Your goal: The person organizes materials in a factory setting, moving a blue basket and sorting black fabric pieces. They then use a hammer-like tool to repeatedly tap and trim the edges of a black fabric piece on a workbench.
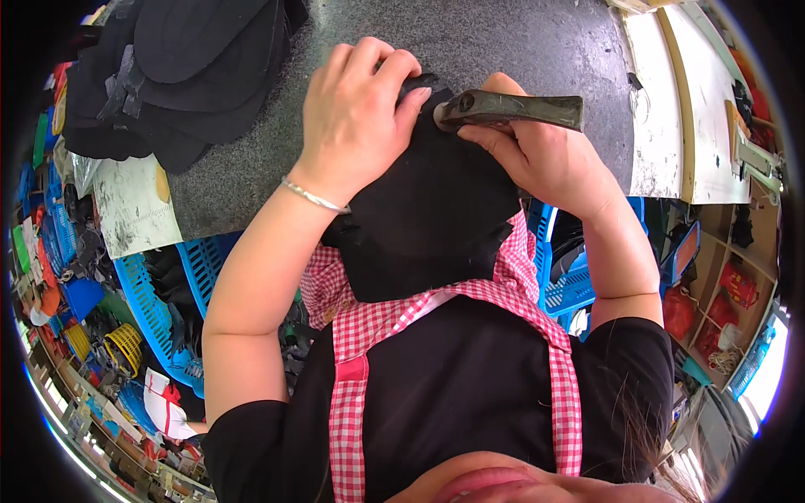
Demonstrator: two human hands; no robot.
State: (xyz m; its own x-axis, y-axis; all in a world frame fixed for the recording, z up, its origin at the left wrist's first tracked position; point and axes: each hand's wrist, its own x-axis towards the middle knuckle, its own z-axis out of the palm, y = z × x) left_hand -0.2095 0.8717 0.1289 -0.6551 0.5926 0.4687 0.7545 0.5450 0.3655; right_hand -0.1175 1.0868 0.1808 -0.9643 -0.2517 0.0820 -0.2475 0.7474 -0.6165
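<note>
A black sheet of leather-like material (440,193) lies over the near edge of the grey worktop (579,42) and hangs onto my checked apron. My left hand (356,105) has its fingers curled on the far left edge of the sheet, thumb pressed along a small folded black strip. A hammer (528,109) is gripped in my right hand (558,159); its dark metal head lies sideways, with the round face against or just above the sheet beside my left thumb. The handle is hidden by the hand.
A stack of black cut pieces (193,75) covers the worktop's far left. Below the edge stand blue plastic crates (155,293) on the left and another blue crate (566,289) on the right. A yellow basket (124,348) and a person in white and red (168,407) are further left.
</note>
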